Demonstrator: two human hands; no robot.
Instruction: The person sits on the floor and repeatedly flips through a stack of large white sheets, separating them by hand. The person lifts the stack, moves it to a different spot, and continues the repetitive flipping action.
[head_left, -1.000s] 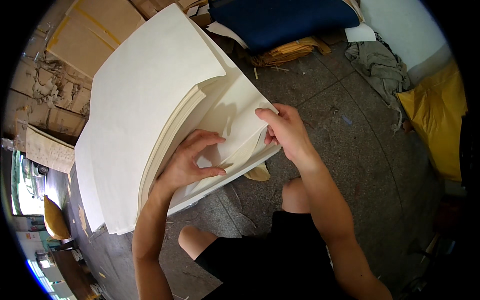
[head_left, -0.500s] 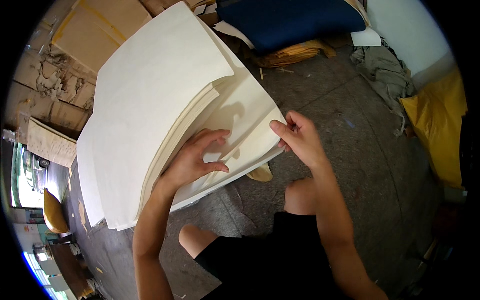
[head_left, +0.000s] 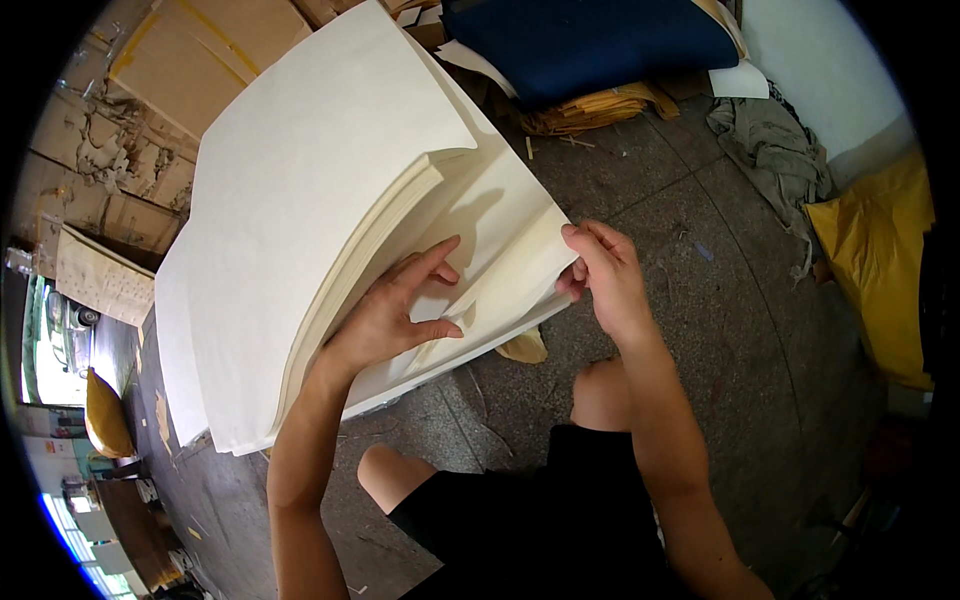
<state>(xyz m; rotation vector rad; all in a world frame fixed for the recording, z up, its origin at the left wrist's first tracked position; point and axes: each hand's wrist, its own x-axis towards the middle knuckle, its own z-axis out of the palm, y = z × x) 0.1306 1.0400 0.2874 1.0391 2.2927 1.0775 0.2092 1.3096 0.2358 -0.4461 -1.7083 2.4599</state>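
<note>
A thick stack of large white paper sheets (head_left: 310,150) lies in front of me, its upper part bent up and back to the left. Against the underside of that raised part rests my left hand (head_left: 385,315), its thumb and fingers spread with nothing between them. My right hand (head_left: 608,275) pinches the right corner of a cream-white sheet (head_left: 520,265) between thumb and fingers. That sheet bows up slightly from the lower sheets. How many sheets the right hand holds, I cannot tell.
Beyond the stack lies a dark blue sheet bundle (head_left: 590,45) over brown paper (head_left: 600,108). Grey cloth (head_left: 770,145) and a yellow sack (head_left: 875,260) are on the right. Cardboard (head_left: 205,65) leans at far left. My knees are close to the stack's near edge.
The right hand has lifted the sheet's corner slightly, and the sheet bows up more. The left hand's fingers have risen and opened a little wider against the raised stack.
</note>
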